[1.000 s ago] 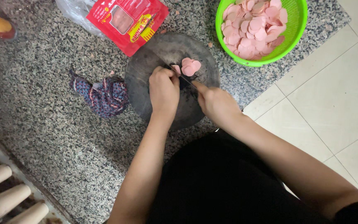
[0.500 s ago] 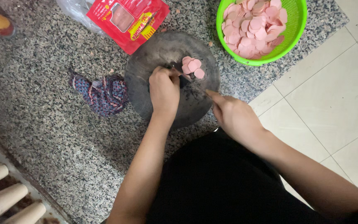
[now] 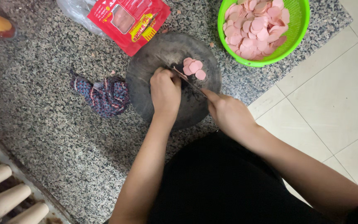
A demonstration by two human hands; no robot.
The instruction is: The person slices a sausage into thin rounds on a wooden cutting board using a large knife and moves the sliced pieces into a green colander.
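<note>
A round dark chopping block [image 3: 150,62] lies on the speckled granite floor. My left hand [image 3: 165,92] rests on it, fingers curled over a piece of pink sausage that is mostly hidden. My right hand [image 3: 228,113] grips a knife [image 3: 189,81] whose thin blade slants across the block to the left hand's fingertips. A few pink sausage slices [image 3: 194,67] lie on the block just beyond the blade. A green basket [image 3: 296,34] at the top right holds several more pink slices.
A red sausage packet [image 3: 129,20] on clear plastic lies above the block. A dark patterned cloth [image 3: 104,94] sits left of it. Pale floor tiles [image 3: 336,95] are at the right; wooden rungs [image 3: 1,195] at the bottom left.
My right hand has drawn back toward me along the block's edge and come in again, the knife blade now slanting against the left fingertips. The cut slices have spread slightly.
</note>
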